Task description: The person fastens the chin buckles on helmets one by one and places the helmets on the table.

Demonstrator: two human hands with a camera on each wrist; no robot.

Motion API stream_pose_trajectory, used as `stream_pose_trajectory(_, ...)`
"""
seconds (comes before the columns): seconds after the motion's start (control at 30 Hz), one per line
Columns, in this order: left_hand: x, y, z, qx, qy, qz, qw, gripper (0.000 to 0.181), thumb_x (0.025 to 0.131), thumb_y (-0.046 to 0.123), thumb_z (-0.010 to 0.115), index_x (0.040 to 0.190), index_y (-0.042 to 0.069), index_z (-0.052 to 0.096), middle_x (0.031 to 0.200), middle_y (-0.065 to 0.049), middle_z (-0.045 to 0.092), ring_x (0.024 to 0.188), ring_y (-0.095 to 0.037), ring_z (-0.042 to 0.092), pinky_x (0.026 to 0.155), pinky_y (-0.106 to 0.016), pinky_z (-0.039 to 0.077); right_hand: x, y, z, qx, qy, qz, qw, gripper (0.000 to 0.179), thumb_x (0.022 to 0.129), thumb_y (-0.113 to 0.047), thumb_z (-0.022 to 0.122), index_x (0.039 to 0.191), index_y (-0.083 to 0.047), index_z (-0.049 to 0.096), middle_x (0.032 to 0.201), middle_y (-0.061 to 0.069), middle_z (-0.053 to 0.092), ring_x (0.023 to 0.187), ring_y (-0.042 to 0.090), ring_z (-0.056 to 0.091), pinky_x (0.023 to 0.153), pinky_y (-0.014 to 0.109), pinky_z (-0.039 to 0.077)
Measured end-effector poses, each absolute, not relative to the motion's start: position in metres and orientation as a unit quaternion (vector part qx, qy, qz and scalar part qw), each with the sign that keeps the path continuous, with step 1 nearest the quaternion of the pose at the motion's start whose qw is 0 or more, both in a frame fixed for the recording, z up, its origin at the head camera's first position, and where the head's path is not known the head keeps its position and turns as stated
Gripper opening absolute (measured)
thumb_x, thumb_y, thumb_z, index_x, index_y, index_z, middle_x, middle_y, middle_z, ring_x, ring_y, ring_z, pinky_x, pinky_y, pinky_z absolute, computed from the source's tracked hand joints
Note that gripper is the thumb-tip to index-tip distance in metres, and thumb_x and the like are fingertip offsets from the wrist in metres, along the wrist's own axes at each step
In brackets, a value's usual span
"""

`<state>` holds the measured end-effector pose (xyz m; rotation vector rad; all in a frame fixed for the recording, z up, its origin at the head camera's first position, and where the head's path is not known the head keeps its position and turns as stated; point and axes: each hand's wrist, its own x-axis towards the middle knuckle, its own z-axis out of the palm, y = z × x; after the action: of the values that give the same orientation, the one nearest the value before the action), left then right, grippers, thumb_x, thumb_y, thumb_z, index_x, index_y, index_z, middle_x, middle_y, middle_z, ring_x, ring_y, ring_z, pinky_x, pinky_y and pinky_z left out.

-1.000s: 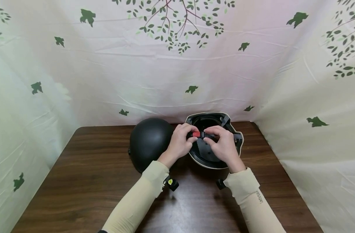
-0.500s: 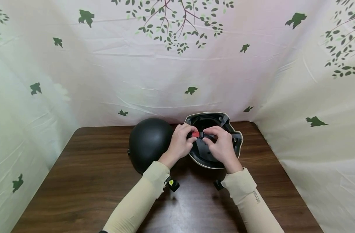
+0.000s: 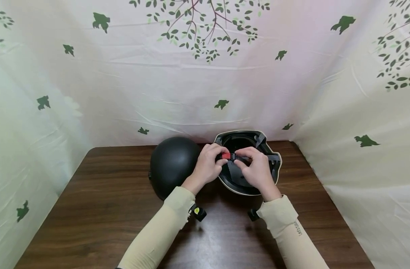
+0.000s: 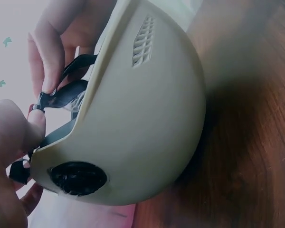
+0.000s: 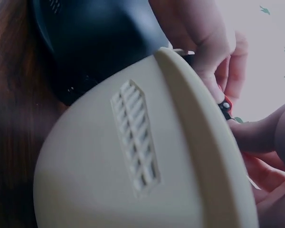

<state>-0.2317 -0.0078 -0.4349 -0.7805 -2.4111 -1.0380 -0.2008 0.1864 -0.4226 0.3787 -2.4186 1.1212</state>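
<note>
A beige helmet [image 4: 147,109] lies upside down on the table, its black padded inside [image 3: 240,177] facing up in the head view. Over that opening, a buckle with a red part [image 3: 226,155] joins the black chin strap. My left hand [image 3: 207,164] pinches the red end between thumb and fingers. From the other side, my right hand [image 3: 257,168] pinches the black end of the strap. Both sets of fingertips are close together at the buckle. In the right wrist view, part of the red and black buckle [image 5: 225,105] shows between the fingers.
A black helmet [image 3: 173,166] sits dome up just left of the beige one, near my left forearm. Both stand toward the back of the brown wooden table [image 3: 101,209]. A pale curtain [image 3: 178,89] with leaf and bird prints hangs behind and at both sides.
Almost nothing differs. My right hand and forearm have shifted very slightly to the left, while the left hand and both helmets keep their places.
</note>
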Motion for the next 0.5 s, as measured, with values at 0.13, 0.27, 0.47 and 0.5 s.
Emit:
stream_pose_trajectory(0.13, -0.2326, -0.0101, -0.434, -0.296, -0.855, -0.371, 0.21, 0.025, 0.094, 0.007, 0.085, 0.118, 0.009, 0.08, 0.118, -0.009, 0.077, 0.11, -0.03, 0.063, 0.099, -0.045, 0.055, -0.1997, 0.191, -0.419, 0.146, -0.88, 0.395, 0.219, 0.024, 0.091, 0.0, 0.086, 0.114, -0.001, 0.082, 0.117, 0.017, 0.08, 0.105, 0.035, 0.076, 0.09, 0.057, 0.063)
stream_pose_trajectory(0.27, -0.2365, -0.0127, -0.4394, -0.304, -0.848, -0.376, 0.216, 0.024, 0.095, 0.011, 0.084, 0.119, 0.011, 0.079, 0.121, -0.008, 0.076, 0.108, -0.028, 0.062, 0.098, -0.044, 0.054, -0.1981, 0.1945, -0.4162, 0.151, -0.887, 0.384, 0.206, 0.027, 0.091, -0.005, 0.087, 0.117, -0.002, 0.081, 0.12, 0.018, 0.078, 0.107, 0.035, 0.076, 0.092, 0.056, 0.064)
stream_pose_trajectory(0.47, -0.2309, -0.0127, -0.4326, -0.295, -0.857, -0.376, 0.195, 0.024, 0.095, 0.007, 0.084, 0.118, 0.01, 0.079, 0.122, -0.009, 0.075, 0.109, -0.03, 0.061, 0.098, -0.046, 0.053, -0.1994, 0.1965, -0.4163, 0.17, -0.893, 0.363, 0.205, 0.026, 0.092, -0.008, 0.088, 0.117, -0.004, 0.082, 0.12, 0.016, 0.079, 0.106, 0.034, 0.076, 0.09, 0.055, 0.064)
stream_pose_trajectory(0.5, -0.2308, -0.0121, -0.4315, -0.296, -0.857, -0.374, 0.195, 0.023, 0.095, 0.007, 0.084, 0.118, 0.01, 0.079, 0.122, -0.008, 0.076, 0.109, -0.03, 0.061, 0.098, -0.045, 0.053, -0.1997, 0.1966, -0.4166, 0.174, -0.892, 0.361, 0.209, 0.024, 0.092, -0.007, 0.087, 0.116, -0.004, 0.082, 0.119, 0.016, 0.079, 0.106, 0.034, 0.076, 0.09, 0.055, 0.064)
